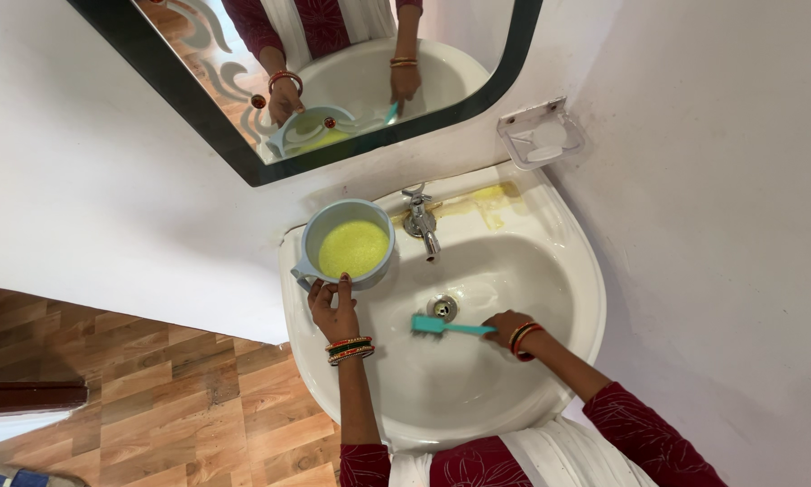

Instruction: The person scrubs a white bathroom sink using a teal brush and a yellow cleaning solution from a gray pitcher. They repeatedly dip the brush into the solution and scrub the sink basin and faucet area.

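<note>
A round grey plastic mug [347,243] with a short side handle sits upright on the sink's left rim, just left of the tap — filled with foamy yellow-green liquid. A teal plastic brush [448,326] with a slim handle lies nearly level inside the basin, bristle head close beside the drain — pointing left.

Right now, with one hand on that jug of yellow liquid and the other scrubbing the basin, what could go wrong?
1. The grey jug sits on the narrow sink rim, steadied only by the left hand; a nudge might tip the yellow liquid toward the wooden floor.
2. The right hand works the teal brush beside the drain; hard strokes could spatter the wall.
</note>
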